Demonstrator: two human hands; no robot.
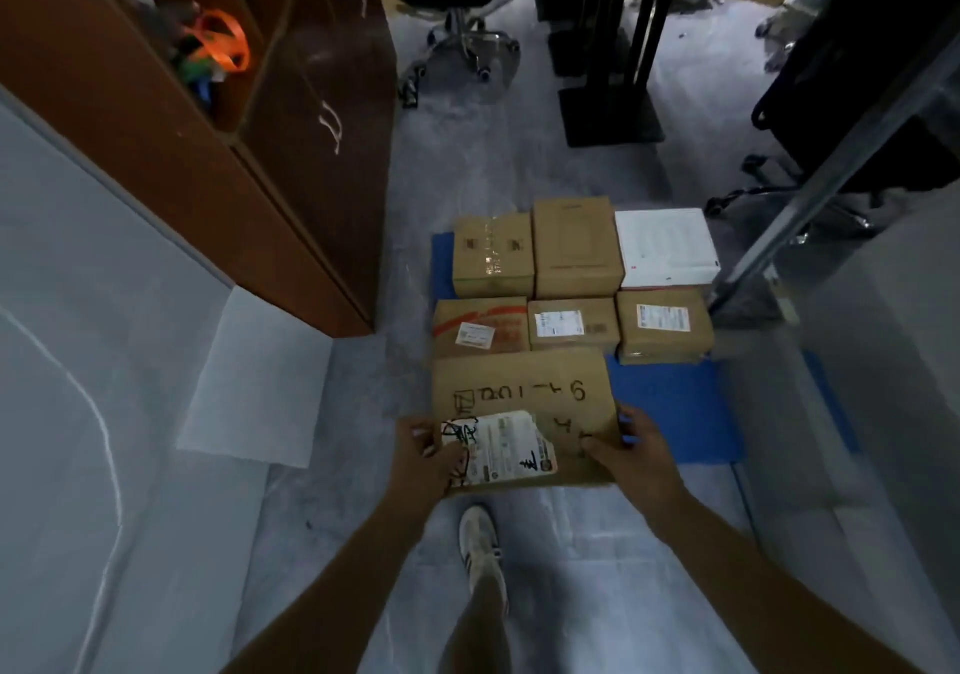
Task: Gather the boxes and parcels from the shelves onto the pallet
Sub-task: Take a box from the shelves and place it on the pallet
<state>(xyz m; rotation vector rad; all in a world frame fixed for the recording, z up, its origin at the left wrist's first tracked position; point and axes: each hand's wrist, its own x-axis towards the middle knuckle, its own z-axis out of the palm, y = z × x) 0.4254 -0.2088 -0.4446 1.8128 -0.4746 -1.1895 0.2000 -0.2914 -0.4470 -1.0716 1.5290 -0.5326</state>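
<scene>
Six boxes already sit on the blue pallet (pixel 670 403) in two rows of three. The far row holds a taped cardboard box (pixel 492 255), a taller plain brown box (pixel 576 247) and a white box (pixel 665 247); the near row holds a brown box with a red stripe (pixel 478 325), a small labelled box (pixel 572 324) and another labelled box (pixel 664 330). A seventh, a flat cardboard box with black handwriting (pixel 524 413), is in hand at the pallet's near left edge, its far side touching or just short of the near row. Whether its base already rests on the pallet or hangs just above it is hard to tell from this angle. Bare blue to the right of it suggests room for at least one more parcel. The brown shelving unit (pixel 208 117) at left shows only an orange item and clutter, no parcels that I can make out, so how much is left to fetch cannot be judged.

Both arms reach forward and down, roughly straight. The left hand (pixel 426 457) clasps the near left corner of the held box, fingers over its torn shipping label (pixel 501 447). The right hand (pixel 631 447) clasps the near right corner, thumb on top and fingers wrapped round the side. The hands are a box-width apart, both closed on the cardboard. One white trainer (pixel 480 543) stands on the grey floor just behind the box.
</scene>
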